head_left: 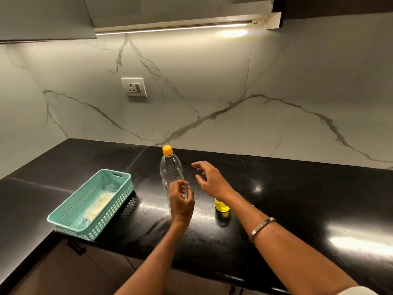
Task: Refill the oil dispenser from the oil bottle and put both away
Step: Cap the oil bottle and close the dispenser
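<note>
A clear plastic oil bottle (170,171) with an orange cap stands upright on the black counter (297,199). My left hand (181,201) hovers just in front of its lower part, fingers loosely curled, holding nothing. My right hand (209,179) is to the right of the bottle, fingers spread and empty, a little apart from it. A small yellow oil dispenser (221,207) stands on the counter under my right wrist, its top hidden by the forearm.
A teal perforated plastic basket (119,201) sits at the left near the counter's front edge, with something pale inside. A marble backsplash with a wall socket (134,86) rises behind. Upper cabinets with a light strip hang overhead.
</note>
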A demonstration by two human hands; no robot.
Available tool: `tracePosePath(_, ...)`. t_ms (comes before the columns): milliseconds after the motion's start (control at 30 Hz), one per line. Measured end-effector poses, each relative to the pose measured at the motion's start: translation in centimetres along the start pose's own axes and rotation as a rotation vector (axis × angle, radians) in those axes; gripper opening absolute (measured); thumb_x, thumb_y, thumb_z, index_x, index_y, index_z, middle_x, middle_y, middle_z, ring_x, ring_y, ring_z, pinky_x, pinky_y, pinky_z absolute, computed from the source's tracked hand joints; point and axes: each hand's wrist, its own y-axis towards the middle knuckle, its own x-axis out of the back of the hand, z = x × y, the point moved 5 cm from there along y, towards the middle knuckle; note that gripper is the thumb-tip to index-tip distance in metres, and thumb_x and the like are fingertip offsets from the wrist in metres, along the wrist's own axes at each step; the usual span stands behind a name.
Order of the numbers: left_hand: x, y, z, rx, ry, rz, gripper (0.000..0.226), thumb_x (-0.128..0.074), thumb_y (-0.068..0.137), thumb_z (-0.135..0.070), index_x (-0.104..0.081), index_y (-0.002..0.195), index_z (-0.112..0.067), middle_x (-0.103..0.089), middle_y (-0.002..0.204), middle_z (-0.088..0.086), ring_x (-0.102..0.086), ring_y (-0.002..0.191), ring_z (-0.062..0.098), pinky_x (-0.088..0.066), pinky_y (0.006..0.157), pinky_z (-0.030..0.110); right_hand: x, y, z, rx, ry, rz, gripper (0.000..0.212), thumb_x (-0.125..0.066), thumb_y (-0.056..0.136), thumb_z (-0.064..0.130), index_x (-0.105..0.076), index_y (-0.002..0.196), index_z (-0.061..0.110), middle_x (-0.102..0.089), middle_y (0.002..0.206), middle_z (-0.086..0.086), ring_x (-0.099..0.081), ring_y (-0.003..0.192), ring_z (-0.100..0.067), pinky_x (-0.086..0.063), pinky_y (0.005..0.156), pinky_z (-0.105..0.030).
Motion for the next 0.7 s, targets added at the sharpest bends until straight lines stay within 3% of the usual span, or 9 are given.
tracePosePath(233, -6.2, -3.6, -2.1, -0.012, -0.038, 0.262, 0.015, -0.060, 0.087, 0.000, -0.056, 0.097, -0.010, -0.058, 0.096, 0.011, -0.059, 0.083, 0.019, -0.049, 0.071, 0.024, 3.6, -3.2, -3.2, -0.057, -0.107, -0.022, 0.032, -0.054, 0.092, 0.004, -0.059, 0.122, 0.014, -0.056, 0.123, -0.001, -0.054, 0.115, -0.012, -0.043, 0.098, -0.019)
tracePosePath(367, -9.9, -6.0, -2.4, 0.013, -0.033, 0.389, 0.014, -0.059, 0.085, 0.000, -0.059, 0.096, -0.009, -0.056, 0.094, 0.006, -0.057, 0.081, 0.019, -0.049, 0.070, 0.030, 6.4, -5.3, -6.0, -0.130, -0.159, -0.071, 0.030, -0.052, 0.091, 0.003, -0.061, 0.118, 0.012, -0.056, 0.121, -0.002, -0.056, 0.113, -0.013, -0.042, 0.096, -0.017)
tracePosePath(467, -12.0, -7.6, -2.2, 0.009, 0.004, 0.479, 0.018, -0.057, 0.083, 0.002, -0.059, 0.095, -0.011, -0.059, 0.093, 0.002, -0.057, 0.081, 0.016, -0.045, 0.068, 0.021, 7.9, -7.1, -8.6, -0.235, -0.207, -0.093, 0.030, -0.051, 0.091, 0.003, -0.060, 0.118, 0.012, -0.055, 0.122, -0.002, -0.056, 0.112, -0.014, -0.042, 0.095, -0.020)
tracePosePath(567, -13.8, -8.8, -1.1, 0.058, 0.069, 0.544, 0.020, -0.059, 0.083, 0.000, -0.060, 0.101, -0.007, -0.061, 0.102, 0.009, -0.058, 0.088, 0.018, -0.048, 0.076, 0.024, 8.3, -9.0, -11.5, -0.335, -0.304, -0.042, 0.033, -0.052, 0.091, 0.006, -0.058, 0.123, 0.012, -0.052, 0.127, -0.003, -0.051, 0.119, -0.017, -0.039, 0.100, -0.023)
tracePosePath(700, -15.1, -9.5, 0.5, 0.134, 0.118, 0.561, 0.021, -0.060, 0.082, 0.002, -0.059, 0.103, -0.005, -0.059, 0.107, 0.012, -0.056, 0.090, 0.016, -0.047, 0.077, 0.023, 7.4, -10.8, -14.5, -0.458, -0.421, 0.136, 0.047, -0.061, 0.088, 0.018, -0.048, 0.133, 0.013, -0.042, 0.137, -0.006, -0.037, 0.131, -0.027, -0.037, 0.109, -0.040)
